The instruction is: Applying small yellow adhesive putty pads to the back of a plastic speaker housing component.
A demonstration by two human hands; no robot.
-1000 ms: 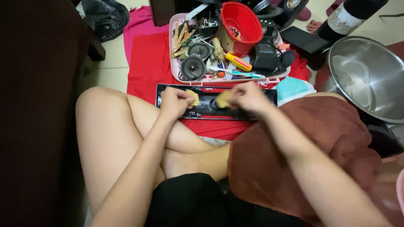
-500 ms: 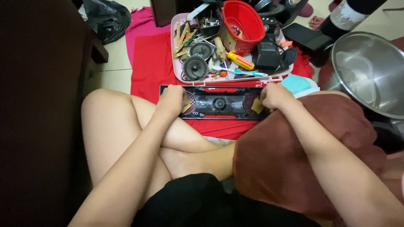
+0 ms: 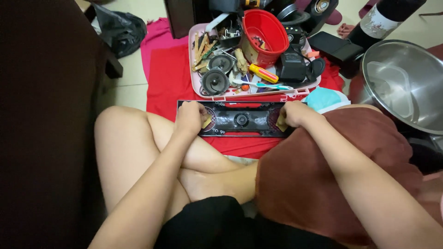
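Already both hands were on the same thing. The left hand was curled over the left end of a long black speaker panel, its fingers folded down with a small yellowish pad pinched under them. The right hand was closed in the same way over the right end, with a like piece of tan pad showing beneath it. The panel lay flat on a red cloth spread on the floor, just beyond the person's crossed legs, its long axis running left to right, so each hand met its own end and neither had to cross over. Between the hands, the panel's middle, with a small round fitting, stayed bare.

Farther away, touching the panel's far edge, sat a pink tray crowded with loose speaker cones, a yellow-handled screwdriver, a toothbrush and a red bowl. To the right stood a large steel basin, and a brown cloth covered the person's right knee.
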